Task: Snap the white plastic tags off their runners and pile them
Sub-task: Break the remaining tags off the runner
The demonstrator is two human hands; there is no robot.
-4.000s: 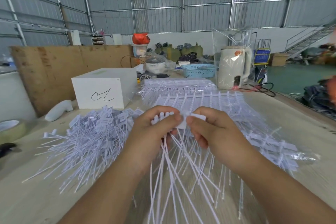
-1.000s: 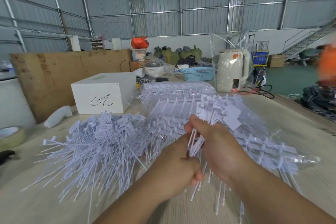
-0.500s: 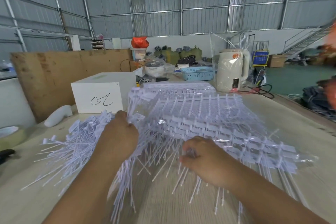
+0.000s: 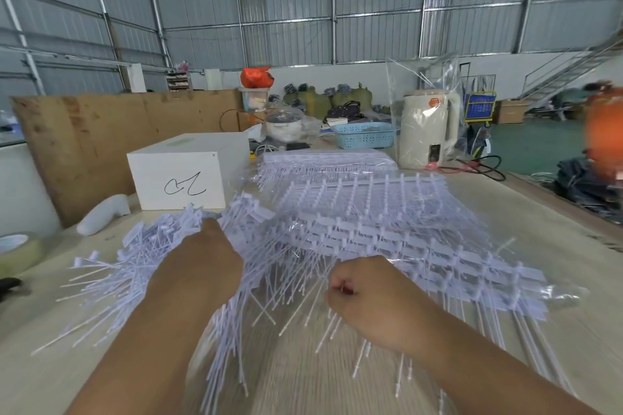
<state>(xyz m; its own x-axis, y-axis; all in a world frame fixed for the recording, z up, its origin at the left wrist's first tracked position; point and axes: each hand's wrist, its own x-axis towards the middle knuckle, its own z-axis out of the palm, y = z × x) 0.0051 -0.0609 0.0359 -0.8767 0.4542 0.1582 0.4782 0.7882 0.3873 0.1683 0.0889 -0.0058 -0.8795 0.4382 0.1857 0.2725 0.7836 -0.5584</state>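
Tags in a loose pile (image 4: 135,266) cover the table's (image 4: 556,212) near left — a good share looks done. Left hand (image 4: 199,263) lies over the pile's right edge, back up; its fingers are hidden, so I cannot tell its grip. Right hand (image 4: 371,293) is curled, pinching thin tails at the near edge of the runner sheets (image 4: 387,229) — many left. Beyond lies another stack (image 4: 323,160), then a white box (image 4: 188,172).

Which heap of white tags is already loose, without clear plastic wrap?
The loose tag pile under the left hand; the runner sheets ahead remain joined under clear film.
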